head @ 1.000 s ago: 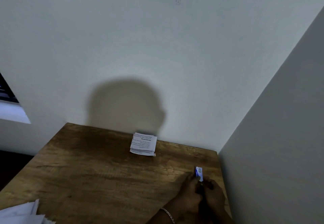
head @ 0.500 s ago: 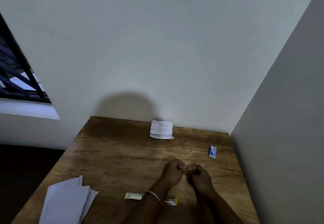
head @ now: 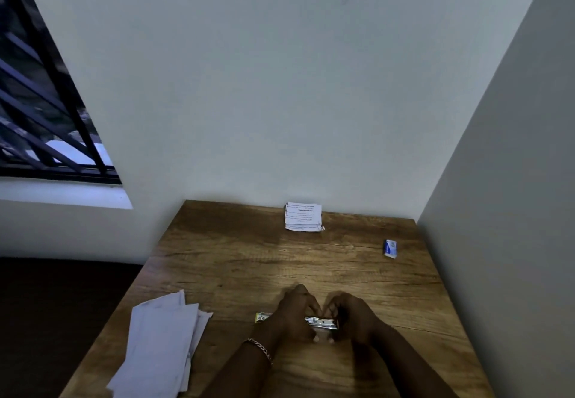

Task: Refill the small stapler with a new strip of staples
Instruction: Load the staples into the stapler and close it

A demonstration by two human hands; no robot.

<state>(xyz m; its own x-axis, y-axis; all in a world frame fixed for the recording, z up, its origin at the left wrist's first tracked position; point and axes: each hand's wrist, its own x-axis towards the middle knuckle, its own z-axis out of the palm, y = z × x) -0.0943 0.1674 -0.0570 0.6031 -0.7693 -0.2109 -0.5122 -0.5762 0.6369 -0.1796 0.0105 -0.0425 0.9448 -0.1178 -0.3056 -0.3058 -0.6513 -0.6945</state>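
Both hands are down on the wooden table [head: 236,260], near edge, centre-right. Left hand [head: 294,312] and right hand [head: 353,316] meet over the small stapler [head: 322,323], which lies flat on the tabletop, long axis running left-right. Only its shiny metal channel shows between the two hands; a yellow-green end [head: 263,317] sticks out to the left from under the left hand. Whether that end is part of the stapler body or a separate piece: cannot tell.

Left hand fingers are curled down and pinching the left part of the stapler, thumb on the near side. Right hand fingers are curled too, tips at the stapler's right end and touching it. No staple strip can be made out; too small and dark there.

A chain bracelet [head: 260,348] sits on the left wrist.

Small blue-and-white staple box [head: 390,248] sits far right on the table, near the side wall, well apart from the hands. Folded printed leaflet [head: 303,216] lies at the far edge against the back wall, roughly centre. Loose stack of white paper sheets [head: 161,341] at the near left, overhanging the table's left edge. Barred window [head: 40,117] at the far left on the back wall. Lighting is dim.
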